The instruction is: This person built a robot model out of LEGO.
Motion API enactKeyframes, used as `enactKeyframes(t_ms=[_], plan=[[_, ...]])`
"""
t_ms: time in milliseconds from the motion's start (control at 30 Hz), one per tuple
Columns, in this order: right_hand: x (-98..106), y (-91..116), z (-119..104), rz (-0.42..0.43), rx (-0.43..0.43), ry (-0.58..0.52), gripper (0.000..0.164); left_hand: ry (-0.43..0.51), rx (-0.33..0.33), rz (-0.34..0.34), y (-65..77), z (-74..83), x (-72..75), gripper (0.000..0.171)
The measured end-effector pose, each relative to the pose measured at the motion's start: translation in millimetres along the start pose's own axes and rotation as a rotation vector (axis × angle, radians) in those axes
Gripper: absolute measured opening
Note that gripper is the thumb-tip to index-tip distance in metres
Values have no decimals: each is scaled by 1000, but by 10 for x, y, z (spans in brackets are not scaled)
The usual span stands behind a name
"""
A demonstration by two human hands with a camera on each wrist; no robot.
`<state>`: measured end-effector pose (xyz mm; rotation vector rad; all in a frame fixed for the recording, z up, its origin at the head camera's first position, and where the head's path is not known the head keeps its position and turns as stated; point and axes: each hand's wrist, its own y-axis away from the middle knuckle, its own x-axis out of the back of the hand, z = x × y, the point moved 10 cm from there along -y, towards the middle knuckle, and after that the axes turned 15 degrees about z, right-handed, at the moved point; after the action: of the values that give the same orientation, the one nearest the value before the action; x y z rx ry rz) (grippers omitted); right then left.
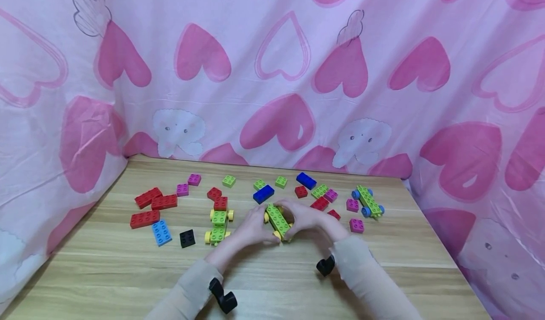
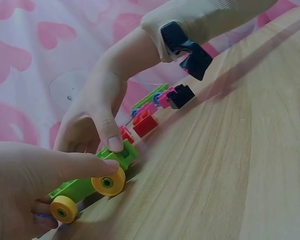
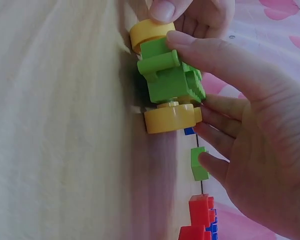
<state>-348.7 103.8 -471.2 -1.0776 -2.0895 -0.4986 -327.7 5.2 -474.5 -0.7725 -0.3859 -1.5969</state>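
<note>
My left grip (image 1: 255,225) and right grip (image 1: 304,216) pinch the green car (image 1: 277,220) from both sides; I'd best steady its yellow wheels (image 2: 115,183), pressing evenly.

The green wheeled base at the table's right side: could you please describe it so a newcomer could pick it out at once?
On the wooden table, look to the right of the right hand. Beside two magenta bricks, the long, studded green wheeled base sits at a slant. Its four blue wheels set it apart: the held green base has yellow wheels.
</note>
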Motion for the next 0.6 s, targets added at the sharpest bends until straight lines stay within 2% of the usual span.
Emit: enactKeyframes(t_ms=[300,600], plan=[[10,94,6,71,-20,21,92,3,-29,-19,2,14,6,108],[27,201,-13,143,14,28,91,6,-70,-45,8,51,-27,100]])
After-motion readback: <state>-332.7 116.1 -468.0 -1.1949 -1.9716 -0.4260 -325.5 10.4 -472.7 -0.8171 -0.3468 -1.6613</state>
